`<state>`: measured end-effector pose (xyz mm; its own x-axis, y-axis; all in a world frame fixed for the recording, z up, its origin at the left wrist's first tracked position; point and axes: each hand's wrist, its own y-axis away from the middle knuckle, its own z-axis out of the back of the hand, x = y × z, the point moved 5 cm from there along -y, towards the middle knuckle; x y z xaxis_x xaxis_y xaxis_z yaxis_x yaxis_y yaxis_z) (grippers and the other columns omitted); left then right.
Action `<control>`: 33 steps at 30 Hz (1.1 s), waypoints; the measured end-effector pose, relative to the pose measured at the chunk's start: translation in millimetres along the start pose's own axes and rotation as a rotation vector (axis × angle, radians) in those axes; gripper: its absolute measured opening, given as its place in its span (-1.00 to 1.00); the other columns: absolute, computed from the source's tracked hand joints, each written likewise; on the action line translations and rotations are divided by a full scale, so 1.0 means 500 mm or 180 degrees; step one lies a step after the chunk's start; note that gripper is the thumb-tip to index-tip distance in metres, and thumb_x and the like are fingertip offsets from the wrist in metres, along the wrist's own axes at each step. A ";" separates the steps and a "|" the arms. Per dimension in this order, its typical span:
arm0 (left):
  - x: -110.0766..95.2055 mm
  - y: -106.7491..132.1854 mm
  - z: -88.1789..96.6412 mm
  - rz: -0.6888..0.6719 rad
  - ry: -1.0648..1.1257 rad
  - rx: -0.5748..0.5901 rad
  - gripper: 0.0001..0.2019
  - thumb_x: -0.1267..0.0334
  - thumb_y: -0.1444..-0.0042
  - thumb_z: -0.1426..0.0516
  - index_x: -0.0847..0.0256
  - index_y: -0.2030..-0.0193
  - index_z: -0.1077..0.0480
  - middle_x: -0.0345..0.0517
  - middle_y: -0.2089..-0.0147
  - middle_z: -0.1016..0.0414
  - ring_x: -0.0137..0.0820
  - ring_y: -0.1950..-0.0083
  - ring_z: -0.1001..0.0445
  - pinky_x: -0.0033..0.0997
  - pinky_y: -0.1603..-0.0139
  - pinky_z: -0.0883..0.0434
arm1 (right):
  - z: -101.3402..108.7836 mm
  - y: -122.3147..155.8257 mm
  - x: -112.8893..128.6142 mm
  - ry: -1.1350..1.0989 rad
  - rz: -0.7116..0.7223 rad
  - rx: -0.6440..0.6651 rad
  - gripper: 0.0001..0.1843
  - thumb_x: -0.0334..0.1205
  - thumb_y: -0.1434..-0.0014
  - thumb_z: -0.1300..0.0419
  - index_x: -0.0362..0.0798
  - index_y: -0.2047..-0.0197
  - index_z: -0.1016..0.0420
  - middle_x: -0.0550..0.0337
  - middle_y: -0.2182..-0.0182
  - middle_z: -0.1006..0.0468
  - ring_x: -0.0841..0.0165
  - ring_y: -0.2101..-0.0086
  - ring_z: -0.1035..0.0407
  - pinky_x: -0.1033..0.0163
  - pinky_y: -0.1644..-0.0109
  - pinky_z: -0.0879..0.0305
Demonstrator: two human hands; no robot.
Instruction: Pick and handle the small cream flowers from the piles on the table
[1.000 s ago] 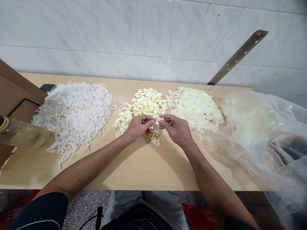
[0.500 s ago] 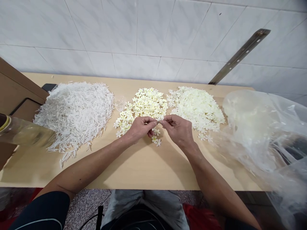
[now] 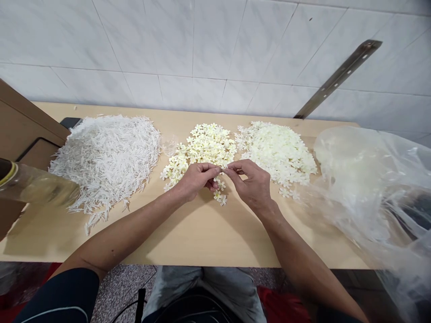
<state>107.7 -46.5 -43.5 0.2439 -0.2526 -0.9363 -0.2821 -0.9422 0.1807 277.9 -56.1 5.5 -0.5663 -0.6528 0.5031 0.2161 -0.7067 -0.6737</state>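
Observation:
My left hand (image 3: 199,180) and my right hand (image 3: 249,181) meet fingertip to fingertip over the near edge of the middle pile of yellow-centred flowers (image 3: 210,146). Both are pinched closed on something tiny, mostly hidden by the fingers. Just below the fingertips, a few loose small flowers (image 3: 220,197) lie on the table. Behind my right hand spreads a pile of pale cream flower pieces (image 3: 278,150). On the left is a large heap of thin white sticks (image 3: 111,157), apart from my left hand.
A clear plastic bag (image 3: 363,175) covers the right end of the wooden table (image 3: 202,237). A plastic bottle (image 3: 43,185) juts in at the left beside a brown box (image 3: 23,121). A metal slotted bar (image 3: 336,80) stands against the tiled wall (image 3: 175,40).
Both hands stay pinched together in nearly the same place. The fingers have shifted only slightly; the piles look the same.

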 end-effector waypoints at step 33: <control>0.002 -0.007 0.010 0.0679 0.0362 0.0145 -0.52 -0.05 0.08 -0.51 0.37 0.24 -0.62 -0.02 0.31 -0.59 -0.54 0.50 -0.47 -0.50 0.44 -0.45 | -0.002 0.002 0.009 -0.0038 0.0957 -0.0083 -0.79 -0.38 -0.24 -0.42 0.10 0.10 -0.64 0.09 0.15 -0.64 0.24 0.18 -0.60 0.11 0.12 -0.60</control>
<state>104.4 -42.4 -46.7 0.2764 -0.4705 -0.8380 -0.3795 -0.8546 0.3546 274.9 -59.5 6.5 -0.4705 -0.8350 0.2852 0.3521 -0.4740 -0.8071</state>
